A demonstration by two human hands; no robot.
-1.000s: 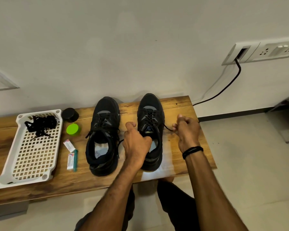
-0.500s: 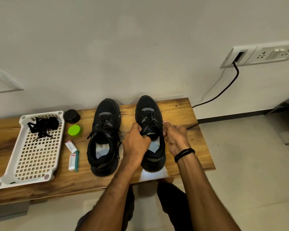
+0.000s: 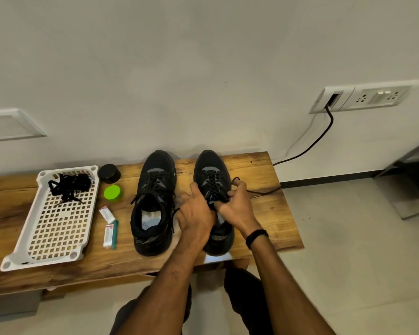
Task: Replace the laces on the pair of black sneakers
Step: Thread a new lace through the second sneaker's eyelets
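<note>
Two black sneakers stand side by side on the wooden bench, toes toward the wall. The left sneaker has loose laces hanging at its sides. The right sneaker is laced. My left hand grips this shoe at its tongue and collar. My right hand pinches the shoe's black lace beside the top eyelets; the lace loops over my fingers and its free end trails right across the bench. A bundle of spare black laces lies in the white tray.
Between the tray and the left sneaker lie a black round lid, a green round lid and two small tubes. A black cable runs from the wall socket down behind the bench's right end. My knees are below the bench's front edge.
One second ago my right hand was out to the right with the lace pulled taut. It has come back to the shoe's eyelets, and the lace now lies slack on the bench.
</note>
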